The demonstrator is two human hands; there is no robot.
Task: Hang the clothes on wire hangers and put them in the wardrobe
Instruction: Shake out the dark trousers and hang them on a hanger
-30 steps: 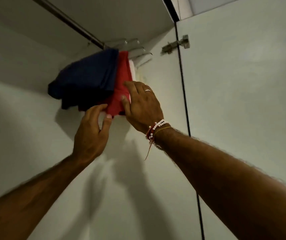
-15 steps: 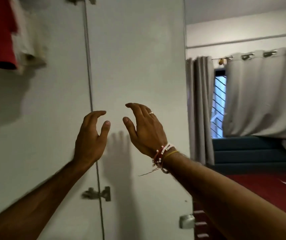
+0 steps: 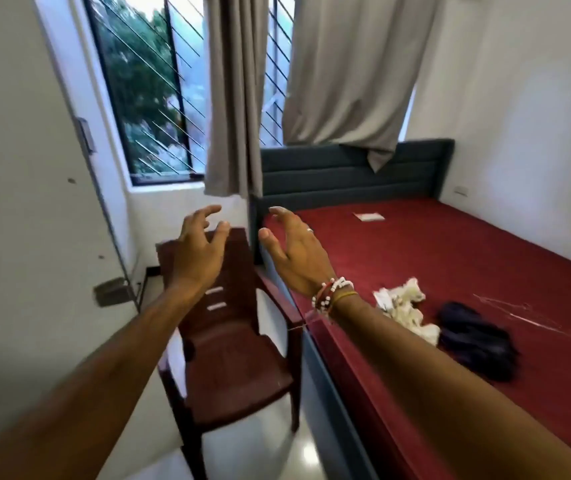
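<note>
At the far left, a white flat wardrobe door is standing open, with a small grey metal hinge showing near its lower edge. Beside it, a black-framed window with slanted bars is letting in daylight, and a narrow grey fabric curtain is hanging down in front of it. Below the curtain, the left hand is hovering in the air above the backrest of a dark red-brown plastic chair, its fingers spread and loosely bent, gripping nothing. Just to its right, the right hand is reaching out at about the same height, palm turned inward and fingers loosely extended, also holding nothing; a silver ring is sitting on one finger and red, white and yellow bead bracelets are circling the wrist. The two hands are hanging near each other but apart. Further right, a wider grey fabric curtain is draping over a blue-grey padded headboard, and a bed covered in a dark red sheet is stretching toward the right wall. On the sheet, a crumpled cream-white garment is lying just beside a dark navy garment, both well below and to the right of the hands. A thin pale wire shape is lying flat near the navy garment, too faint to make out fully, and a small white card is resting close to the headboard.
</note>
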